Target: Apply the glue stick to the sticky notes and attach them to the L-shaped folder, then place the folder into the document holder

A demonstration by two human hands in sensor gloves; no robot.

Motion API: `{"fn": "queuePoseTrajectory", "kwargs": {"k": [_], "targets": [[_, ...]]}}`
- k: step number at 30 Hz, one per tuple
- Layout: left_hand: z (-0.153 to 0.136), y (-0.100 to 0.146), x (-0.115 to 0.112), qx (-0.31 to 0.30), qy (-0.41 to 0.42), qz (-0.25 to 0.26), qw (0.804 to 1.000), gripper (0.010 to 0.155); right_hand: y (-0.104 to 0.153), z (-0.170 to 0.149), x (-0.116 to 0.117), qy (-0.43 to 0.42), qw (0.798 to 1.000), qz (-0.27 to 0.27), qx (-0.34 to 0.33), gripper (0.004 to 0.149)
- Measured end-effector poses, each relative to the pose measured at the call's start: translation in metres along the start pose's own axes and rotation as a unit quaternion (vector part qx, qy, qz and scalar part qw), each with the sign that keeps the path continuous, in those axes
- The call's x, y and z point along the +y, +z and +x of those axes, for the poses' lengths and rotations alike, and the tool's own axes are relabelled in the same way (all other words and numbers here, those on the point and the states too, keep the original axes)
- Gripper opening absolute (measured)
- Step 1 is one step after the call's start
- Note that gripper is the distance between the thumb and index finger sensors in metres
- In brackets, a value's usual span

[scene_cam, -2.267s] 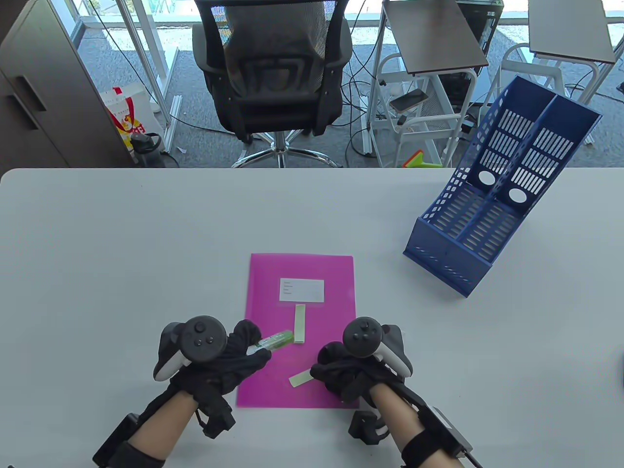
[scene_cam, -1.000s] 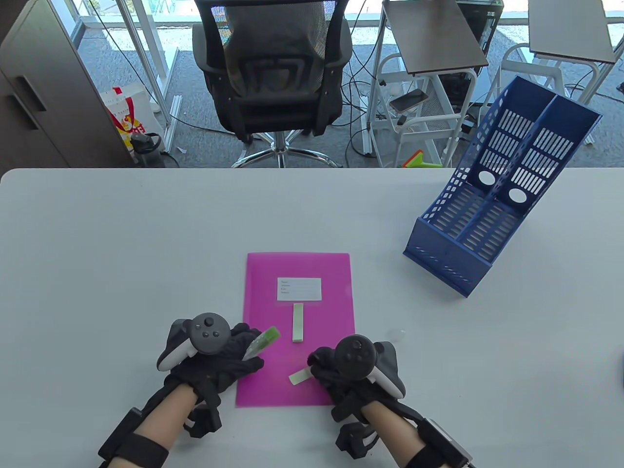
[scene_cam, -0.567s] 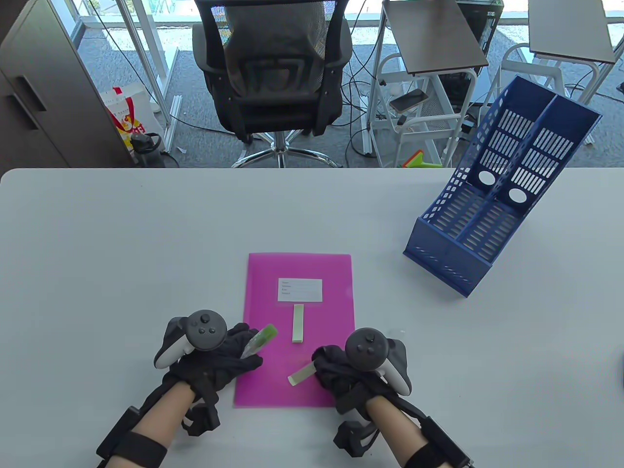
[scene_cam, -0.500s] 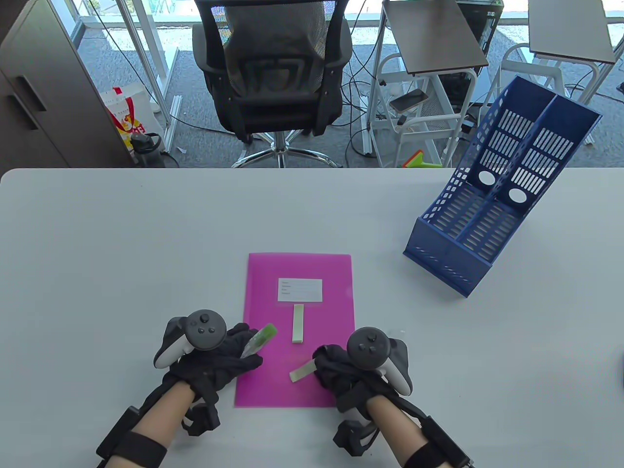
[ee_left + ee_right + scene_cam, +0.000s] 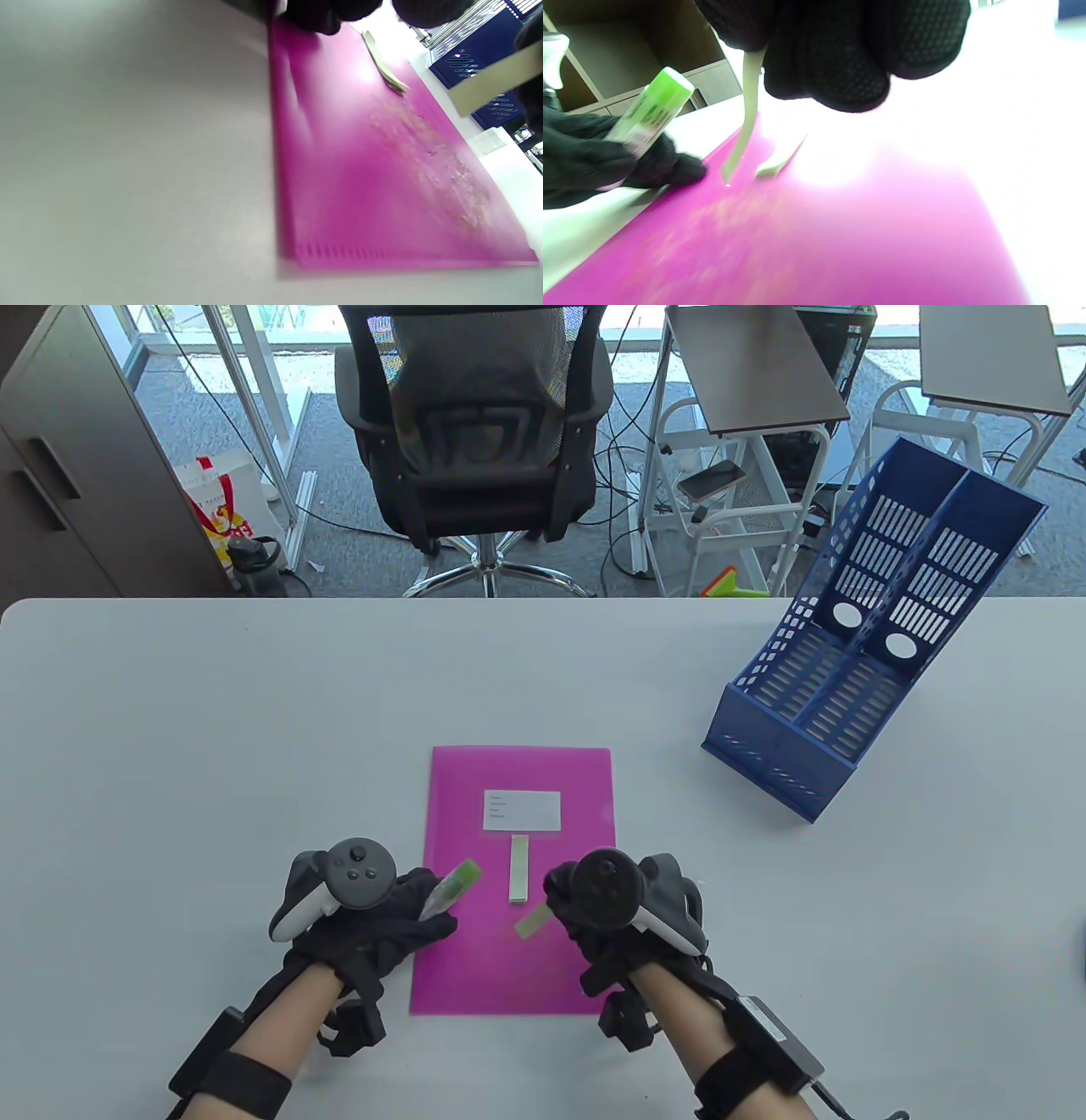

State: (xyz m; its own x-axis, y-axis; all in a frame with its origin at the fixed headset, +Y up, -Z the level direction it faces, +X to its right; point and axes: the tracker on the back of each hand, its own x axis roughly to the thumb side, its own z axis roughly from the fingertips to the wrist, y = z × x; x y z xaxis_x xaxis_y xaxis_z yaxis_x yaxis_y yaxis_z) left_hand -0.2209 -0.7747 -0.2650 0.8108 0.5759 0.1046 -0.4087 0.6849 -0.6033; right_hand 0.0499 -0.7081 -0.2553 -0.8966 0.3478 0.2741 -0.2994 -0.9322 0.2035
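Two gloved hands work over one pink folder (image 5: 509,959) lying flat on the table (image 5: 170,729). The left hand (image 5: 373,916) grips one green glue stick (image 5: 452,886); the right hand (image 5: 594,903) pinches one sticky note (image 5: 531,919), lifted, its free end perhaps just touching the folder. A second note (image 5: 518,869) lies flat beyond, below one white label (image 5: 522,810). One blue document holder (image 5: 857,645) with two slots stands far right

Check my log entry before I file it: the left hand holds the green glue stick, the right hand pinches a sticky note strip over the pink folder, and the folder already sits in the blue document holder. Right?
Not quite. The pink folder lies flat on the table, apart from the blue document holder, as the table view shows. The rest stands: the left hand holds the green glue stick, and the right hand pinches the sticky note strip.
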Motion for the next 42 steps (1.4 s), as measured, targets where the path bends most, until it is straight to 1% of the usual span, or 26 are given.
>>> {"fn": "queuePoseTrajectory", "kwargs": {"k": [3, 7, 10, 16, 20, 25, 31, 36, 42], "targets": [[-0.001, 0.0, 0.0, -0.001, 0.004, 0.0, 1.0, 0.052, -0.017, 0.01, -0.007, 0.079, 0.996, -0.043, -0.007, 0.033], [-0.001, 0.001, 0.0, -0.001, 0.007, -0.001, 1.0, 0.052, -0.04, 0.018, -0.003, 0.157, 0.984, -0.083, -0.002, 0.033], [-0.001, 0.001, 0.0, -0.002, 0.007, 0.0, 1.0, 0.052, -0.052, 0.023, 0.003, 0.178, 0.979, -0.102, 0.0, 0.033], [-0.001, 0.001, 0.0, -0.003, 0.002, 0.001, 1.0, 0.052, -0.063, 0.027, 0.015, 0.211, 0.972, -0.106, -0.008, 0.033], [-0.001, 0.001, 0.0, -0.003, 0.003, 0.001, 1.0, 0.052, -0.064, 0.027, 0.017, 0.232, 0.966, -0.111, -0.016, 0.033], [0.0, 0.0, 0.0, -0.003, 0.002, 0.003, 1.0, 0.052, -0.062, 0.026, 0.02, 0.231, 0.968, -0.096, -0.022, 0.033], [0.0, 0.0, 0.0, -0.002, 0.0, 0.006, 1.0, 0.052, -0.05, 0.026, 0.023, 0.204, 0.976, -0.07, -0.029, 0.033], [0.0, 0.0, 0.0, -0.001, -0.004, 0.007, 1.0, 0.052, -0.039, 0.024, 0.033, 0.171, 0.983, -0.053, -0.033, 0.034], [0.0, 0.001, 0.0, 0.0, -0.008, 0.009, 1.0, 0.052, -0.037, 0.025, 0.043, 0.172, 0.984, -0.033, -0.042, 0.033]]}}
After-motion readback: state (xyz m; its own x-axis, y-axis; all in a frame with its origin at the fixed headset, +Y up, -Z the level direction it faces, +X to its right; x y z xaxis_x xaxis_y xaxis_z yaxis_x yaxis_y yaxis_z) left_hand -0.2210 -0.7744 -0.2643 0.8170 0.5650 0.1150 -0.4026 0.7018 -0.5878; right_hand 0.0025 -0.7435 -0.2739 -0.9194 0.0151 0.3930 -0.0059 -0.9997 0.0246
